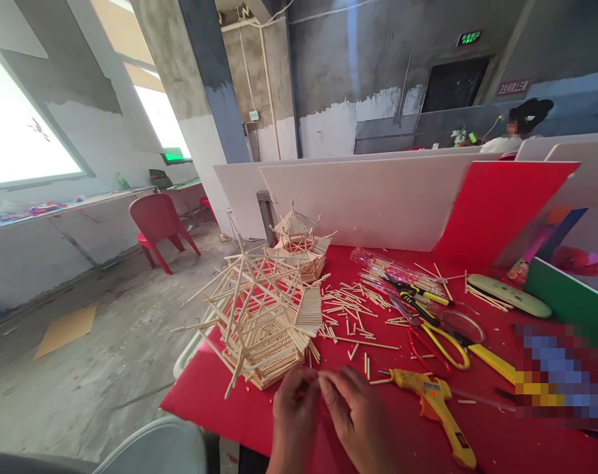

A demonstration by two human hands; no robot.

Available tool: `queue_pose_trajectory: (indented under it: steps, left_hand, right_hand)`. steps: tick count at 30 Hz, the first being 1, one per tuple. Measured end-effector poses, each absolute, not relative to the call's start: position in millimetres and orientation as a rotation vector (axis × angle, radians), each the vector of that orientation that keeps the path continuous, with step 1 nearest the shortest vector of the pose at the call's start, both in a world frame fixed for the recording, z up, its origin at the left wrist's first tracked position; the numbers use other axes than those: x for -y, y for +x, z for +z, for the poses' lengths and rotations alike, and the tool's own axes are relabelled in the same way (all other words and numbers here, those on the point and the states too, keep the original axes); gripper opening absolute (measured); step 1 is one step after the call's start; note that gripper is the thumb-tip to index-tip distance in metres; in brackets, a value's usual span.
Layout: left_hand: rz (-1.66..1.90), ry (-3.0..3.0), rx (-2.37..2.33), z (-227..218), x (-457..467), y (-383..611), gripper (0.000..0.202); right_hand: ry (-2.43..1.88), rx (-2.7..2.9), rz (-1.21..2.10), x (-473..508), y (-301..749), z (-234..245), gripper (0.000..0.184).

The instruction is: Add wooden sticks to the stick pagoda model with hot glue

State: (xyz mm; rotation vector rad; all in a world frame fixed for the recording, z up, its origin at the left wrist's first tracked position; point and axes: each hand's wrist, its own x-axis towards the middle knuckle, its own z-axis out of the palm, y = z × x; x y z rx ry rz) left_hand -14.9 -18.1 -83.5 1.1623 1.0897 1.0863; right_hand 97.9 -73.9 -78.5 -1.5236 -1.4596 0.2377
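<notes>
Near the table's front edge, my left hand and my right hand meet at the fingertips. Both have their fingers pinched together; whatever lies between them is hidden or too small to make out. Just beyond my left hand stands a partly roofed pavilion model built of thin wooden sticks, its upper frame bare and one roof panel covered. A smaller stick pavilion with a pointed roof is behind it. To the right of my right hand lies a yellow glue gun, its nozzle towards the sticks.
Loose wooden sticks are scattered over the red table. Yellow-handled scissors, black-and-yellow pliers, a roll of clear tape and a pale oval case lie to the right. White boards border the back.
</notes>
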Motion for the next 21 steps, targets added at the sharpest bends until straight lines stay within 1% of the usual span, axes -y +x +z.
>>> queue_pose_trajectory:
  steps: [3,7,14,18,21]
  left_hand:
    - [1.009,1.009,-1.003,-88.7,16.2,-17.0,0.035]
    - [0.94,0.977,-0.94,-88.0,15.5,-22.5,0.039]
    - [0.854,1.002,-0.909,-80.3,21.8,-23.8,0.047]
    - [0.918,1.001,-0.985,-82.2,22.3,-23.3,0.044]
    - [0.931,0.996,-1.055,-76.5,24.8,-25.6,0.048]
  right_hand:
    - [-1.389,1.379,0.405,70.4,88.8,-79.2,0.021]
    - [-1.354,1.163,0.615,65.3,87.8,-76.5,0.023]
    - [-1.445,1.168,0.546,59.6,95.4,-67.1,0.037]
    - [-1.468,1.102,0.519,57.8,95.9,-66.9,0.047]
    - [-1.399,1.116,0.62,62.5,95.5,-56.1,0.046]
